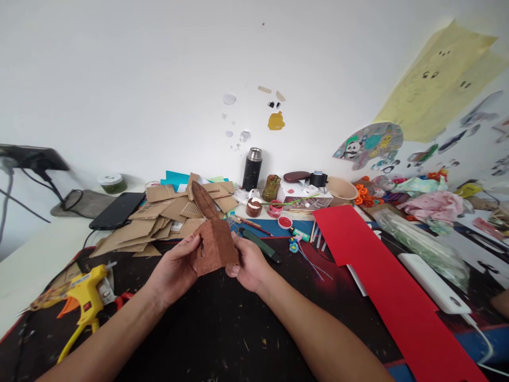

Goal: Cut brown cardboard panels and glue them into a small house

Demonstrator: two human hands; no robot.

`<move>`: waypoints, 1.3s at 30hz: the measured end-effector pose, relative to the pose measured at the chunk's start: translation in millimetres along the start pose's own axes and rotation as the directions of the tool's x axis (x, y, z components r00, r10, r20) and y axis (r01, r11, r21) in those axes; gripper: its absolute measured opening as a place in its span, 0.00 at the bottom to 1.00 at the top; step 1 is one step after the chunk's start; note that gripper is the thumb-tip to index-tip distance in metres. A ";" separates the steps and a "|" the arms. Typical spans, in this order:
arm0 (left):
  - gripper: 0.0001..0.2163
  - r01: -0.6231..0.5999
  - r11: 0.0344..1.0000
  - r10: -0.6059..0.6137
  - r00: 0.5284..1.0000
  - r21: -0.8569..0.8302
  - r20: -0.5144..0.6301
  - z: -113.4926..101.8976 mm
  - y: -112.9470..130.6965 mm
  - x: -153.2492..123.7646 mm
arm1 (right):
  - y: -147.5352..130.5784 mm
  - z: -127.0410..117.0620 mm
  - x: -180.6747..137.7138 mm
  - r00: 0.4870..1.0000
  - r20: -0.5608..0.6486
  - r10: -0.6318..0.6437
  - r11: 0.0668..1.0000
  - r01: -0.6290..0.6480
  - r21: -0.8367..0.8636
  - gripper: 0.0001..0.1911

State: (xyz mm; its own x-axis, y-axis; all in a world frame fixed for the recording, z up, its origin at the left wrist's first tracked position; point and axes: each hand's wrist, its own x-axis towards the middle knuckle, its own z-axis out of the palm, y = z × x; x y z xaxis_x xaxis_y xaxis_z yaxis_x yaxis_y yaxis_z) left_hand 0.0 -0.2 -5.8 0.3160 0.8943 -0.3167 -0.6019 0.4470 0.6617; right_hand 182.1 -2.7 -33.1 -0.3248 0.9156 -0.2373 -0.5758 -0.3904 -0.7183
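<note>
And we're looking hard here, but we can't make out a single word or number: the white label (176, 226) among the cardboard pieces (137, 231) is too small for us to read, any lettering lost in blur.

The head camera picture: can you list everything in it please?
Folded piece: one, brown, centre
Mat: one, mostly black, foreground
Glue gun: one, yellow, left
Cardboard: many pieces, tan, back left
Flat device: one, black, beside cardboard
Jar: one, green, white-lidded, far left
Bottle: one, black, back middle
Pen-like tool: one, dark green, on mat
Box: one, white, right of bottle
Bowl: one, beige, right of box
Long sheet: one, red, right
Slim device: one, white, right of sheet
Plastic bag: one, greenish, far right
Small bits: many, mixed colours, back right
Wall: one, white, behind everything
Paper: at least one, yellow, upper right wall
Left hand: one, bare, on folded piece
Right hand: one, bare, on folded piece
</note>
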 end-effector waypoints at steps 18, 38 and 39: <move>0.15 0.026 0.999 -0.023 0.990 -0.019 0.142 1.1 -2.9 0.2 | 1.1 -7.2 2.2 0.999 -0.015 -0.052 0.998 0.051 -0.043 0.28; 0.19 -0.035 0.995 0.036 0.999 0.088 -0.012 -9.2 0.2 12.3 | -13.2 -14.8 2.5 0.990 -0.115 -0.087 0.996 0.083 -0.038 0.28; 0.20 -0.046 0.994 0.048 0.999 0.096 -0.023 -9.4 0.3 12.8 | -13.6 -15.3 2.4 0.992 -0.102 -0.079 0.997 0.076 -0.031 0.29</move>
State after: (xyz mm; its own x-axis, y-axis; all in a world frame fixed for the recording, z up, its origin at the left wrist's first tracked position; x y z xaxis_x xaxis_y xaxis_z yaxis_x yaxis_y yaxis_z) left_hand -3.1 11.6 -16.0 0.2696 0.9149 -0.3004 -0.5426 0.4020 0.7376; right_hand 200.6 6.3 -33.8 -0.1998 0.9486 -0.2453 -0.5757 -0.3163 -0.7540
